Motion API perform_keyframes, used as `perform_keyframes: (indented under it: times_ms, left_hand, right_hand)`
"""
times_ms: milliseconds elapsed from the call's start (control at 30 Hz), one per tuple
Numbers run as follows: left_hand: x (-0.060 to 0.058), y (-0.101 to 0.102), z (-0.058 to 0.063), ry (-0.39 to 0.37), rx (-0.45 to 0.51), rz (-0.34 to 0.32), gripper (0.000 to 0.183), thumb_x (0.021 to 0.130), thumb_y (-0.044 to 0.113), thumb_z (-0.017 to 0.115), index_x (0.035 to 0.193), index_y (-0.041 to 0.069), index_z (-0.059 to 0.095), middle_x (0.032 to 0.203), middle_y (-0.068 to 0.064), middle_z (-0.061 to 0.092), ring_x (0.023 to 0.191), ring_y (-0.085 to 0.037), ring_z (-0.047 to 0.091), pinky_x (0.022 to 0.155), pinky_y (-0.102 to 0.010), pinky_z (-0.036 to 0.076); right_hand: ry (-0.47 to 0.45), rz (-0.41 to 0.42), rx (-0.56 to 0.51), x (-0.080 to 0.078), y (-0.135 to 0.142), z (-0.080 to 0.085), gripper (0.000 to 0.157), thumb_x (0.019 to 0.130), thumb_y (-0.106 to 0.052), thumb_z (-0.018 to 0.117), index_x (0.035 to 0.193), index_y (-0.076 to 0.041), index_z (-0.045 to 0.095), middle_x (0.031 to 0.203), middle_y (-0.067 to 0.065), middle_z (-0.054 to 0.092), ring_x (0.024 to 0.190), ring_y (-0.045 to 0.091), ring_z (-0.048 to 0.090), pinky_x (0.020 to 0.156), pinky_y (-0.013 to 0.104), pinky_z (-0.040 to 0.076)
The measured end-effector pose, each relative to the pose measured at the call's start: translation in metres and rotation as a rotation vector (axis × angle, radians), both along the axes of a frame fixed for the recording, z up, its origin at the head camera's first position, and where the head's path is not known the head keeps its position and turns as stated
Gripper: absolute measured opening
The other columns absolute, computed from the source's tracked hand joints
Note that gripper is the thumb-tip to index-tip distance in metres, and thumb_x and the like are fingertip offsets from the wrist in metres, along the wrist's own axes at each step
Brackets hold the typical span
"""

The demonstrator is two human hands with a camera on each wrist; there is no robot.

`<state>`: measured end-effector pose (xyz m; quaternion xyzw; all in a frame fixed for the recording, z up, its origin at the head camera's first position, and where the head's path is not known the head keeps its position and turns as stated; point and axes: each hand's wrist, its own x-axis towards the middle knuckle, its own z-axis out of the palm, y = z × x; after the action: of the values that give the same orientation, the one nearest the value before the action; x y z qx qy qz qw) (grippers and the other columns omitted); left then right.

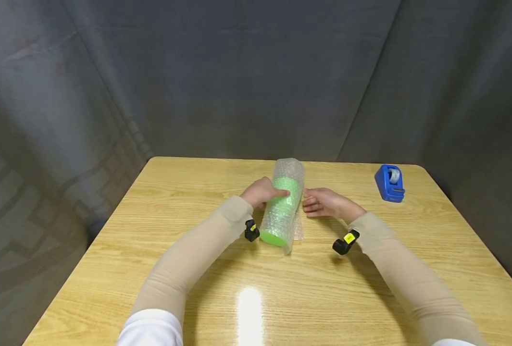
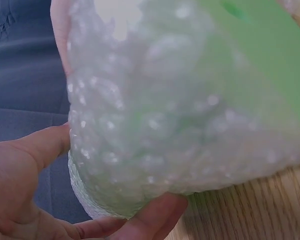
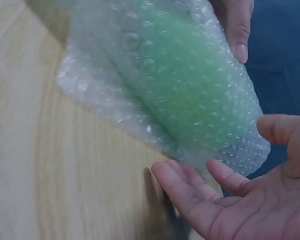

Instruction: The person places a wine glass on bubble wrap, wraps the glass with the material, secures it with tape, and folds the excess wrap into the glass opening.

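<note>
A green cylinder (image 1: 273, 239) lies rolled in clear bubble wrap (image 1: 289, 167) at the middle of the table, its bare green end toward me. My left hand (image 1: 262, 192) grips the roll from the left, thumb over the top and fingers curled around its lower side in the left wrist view. On the right side, my right hand (image 1: 328, 203) is held palm inward with loosely bent fingers. Its fingertips (image 3: 162, 172) come close to the wrap's edge, with nothing pinched between them. A loose flap of wrap (image 3: 85, 85) sticks out along the table on that side.
A blue tape dispenser (image 1: 389, 185) with a roll of tape stands at the back right of the wooden table (image 1: 186, 192). Dark grey curtains (image 1: 238, 81) hang behind the table and at its sides.
</note>
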<state>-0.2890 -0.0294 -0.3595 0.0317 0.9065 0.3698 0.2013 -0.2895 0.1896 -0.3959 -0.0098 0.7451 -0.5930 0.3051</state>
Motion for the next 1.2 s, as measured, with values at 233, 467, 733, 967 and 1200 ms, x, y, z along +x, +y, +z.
perform_keyframes:
  times_ms: [233,467,733,967,1200]
  left_hand:
    - [-0.001,0.001,-0.001,0.005,-0.007,-0.003,0.061,0.088,0.046,0.068,0.121,-0.002,0.050,0.106,-0.011,0.060,0.092,-0.024,0.064,0.073,-0.037,0.059]
    - [0.000,0.001,0.000,0.003,-0.012,-0.001,0.064,0.088,0.047,0.068,0.124,-0.002,0.048,0.109,-0.011,0.059,0.094,-0.024,0.063,0.072,-0.036,0.058]
    - [0.001,0.002,0.000,-0.006,-0.028,0.000,0.064,0.088,0.048,0.067,0.124,-0.001,0.048,0.109,-0.011,0.058,0.096,-0.024,0.062,0.073,-0.035,0.058]
    - [0.000,0.001,-0.003,-0.007,-0.003,0.007,0.064,0.088,0.046,0.068,0.126,-0.001,0.047,0.111,-0.011,0.058,0.097,-0.024,0.062,0.071,-0.034,0.058]
    - [-0.001,0.002,-0.004,-0.012,0.020,0.017,0.060,0.088,0.045,0.068,0.123,0.000,0.049,0.109,-0.010,0.058,0.095,-0.023,0.063,0.071,-0.033,0.058]
  right_hand:
    - [-0.033,-0.013,-0.044,0.002,0.004,-0.008,0.053,0.106,-0.027,0.032,0.142,0.012,0.024,0.121,0.019,0.054,0.097,0.019,0.065,0.096,0.038,0.052]
    - [-0.035,-0.017,-0.080,0.007,0.002,-0.010,0.043,0.105,-0.019,0.034,0.135,0.011,0.031,0.110,0.012,0.058,0.092,0.018,0.066,0.092,0.037,0.054]
    - [-0.056,-0.045,-0.082,0.008,-0.003,-0.015,0.033,0.105,-0.017,0.035,0.126,0.007,0.041,0.098,0.007,0.062,0.088,0.014,0.064,0.089,0.031,0.054]
    - [-0.071,-0.027,-0.127,0.006,-0.010,-0.016,0.030,0.105,-0.024,0.036,0.117,0.001,0.048,0.098,0.007,0.057,0.088,0.016,0.062,0.089,0.031,0.054]
    - [-0.068,-0.026,-0.134,0.006,-0.013,-0.014,0.044,0.106,-0.029,0.031,0.131,0.006,0.039,0.098,0.008,0.055,0.087,0.018,0.061,0.085,0.033,0.056]
